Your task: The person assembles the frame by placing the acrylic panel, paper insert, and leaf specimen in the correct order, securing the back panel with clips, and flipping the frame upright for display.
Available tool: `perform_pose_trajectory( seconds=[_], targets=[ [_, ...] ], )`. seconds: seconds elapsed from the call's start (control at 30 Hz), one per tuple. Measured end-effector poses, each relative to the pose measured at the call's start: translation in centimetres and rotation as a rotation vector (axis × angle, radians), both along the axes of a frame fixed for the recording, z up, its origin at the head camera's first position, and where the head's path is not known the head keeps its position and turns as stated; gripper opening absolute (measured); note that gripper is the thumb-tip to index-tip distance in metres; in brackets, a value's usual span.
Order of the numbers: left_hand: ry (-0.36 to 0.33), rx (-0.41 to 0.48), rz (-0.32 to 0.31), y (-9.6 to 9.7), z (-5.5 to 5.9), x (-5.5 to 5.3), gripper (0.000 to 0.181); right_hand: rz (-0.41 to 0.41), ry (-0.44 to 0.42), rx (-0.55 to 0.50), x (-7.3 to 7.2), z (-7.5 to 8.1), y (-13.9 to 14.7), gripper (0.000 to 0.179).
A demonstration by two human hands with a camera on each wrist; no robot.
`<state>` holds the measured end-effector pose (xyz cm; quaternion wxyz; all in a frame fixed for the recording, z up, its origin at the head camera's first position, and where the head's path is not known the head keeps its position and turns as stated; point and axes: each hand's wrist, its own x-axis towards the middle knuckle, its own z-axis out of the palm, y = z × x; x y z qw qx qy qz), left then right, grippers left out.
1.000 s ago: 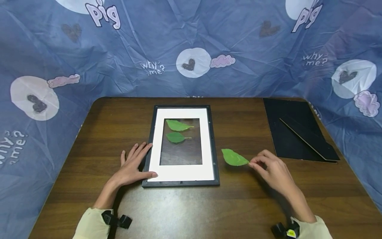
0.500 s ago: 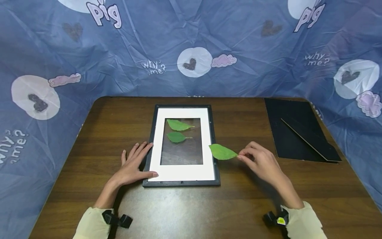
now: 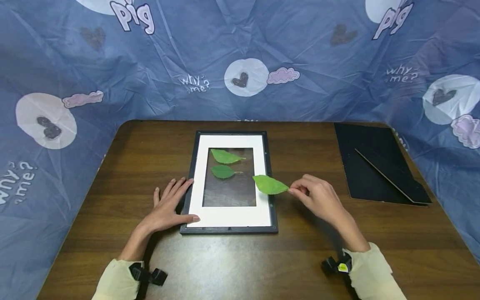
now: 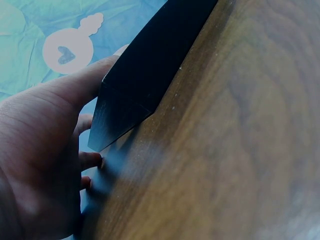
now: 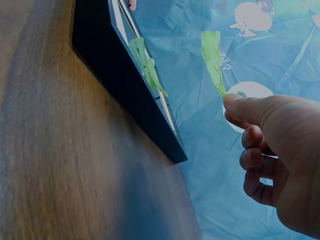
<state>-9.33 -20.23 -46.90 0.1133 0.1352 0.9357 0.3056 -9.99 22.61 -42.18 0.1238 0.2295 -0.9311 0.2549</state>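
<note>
From where I stand, the person's right hand (image 3: 316, 199) pinches a green leaf (image 3: 270, 184) by its stem, the fingers drawn in together, holding it above the right border of the black picture frame (image 3: 228, 230). The left hand (image 3: 165, 211), fingers spread, rests on the frame's left edge. Two more leaves (image 3: 226, 157) (image 3: 223, 172) lie inside the white mat (image 3: 228, 215). A black panel (image 3: 350, 162) lies farther right on the wooden surface (image 3: 303, 250).

The left hand (image 3: 164, 213) splays, thumb apart from its fingers; the right hand (image 3: 318, 198) pinches thumb to forefinger, other fingers curled.
</note>
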Motion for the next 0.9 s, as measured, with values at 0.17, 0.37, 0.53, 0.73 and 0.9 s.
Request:
perform_pose_trajectory(
  seconds=[0.17,0.37,0.53,0.73,0.9],
  targets=[
    [0.004,-0.009,-0.002,0.0,0.1,0.0,0.110,0.000,-0.024,0.000,-0.4,0.0,-0.7,0.008],
    [-0.004,-0.014,0.005,0.0,0.2,0.0,0.110,0.009,-0.080,0.014,-1.1,0.1,-2.1,0.009],
    [-0.001,-0.013,0.005,-0.1,0.1,0.0,0.110,0.034,-0.133,0.020,-1.9,-0.1,-3.4,0.013],
    [0.003,-0.015,0.003,-0.1,-0.1,0.0,0.110,0.083,-0.149,0.047,-2.8,-0.5,-4.9,0.013],
    [0.001,-0.016,0.003,-0.1,0.0,0.0,0.110,0.116,-0.137,0.058,-3.4,-0.9,-6.0,0.011]
  ],
)
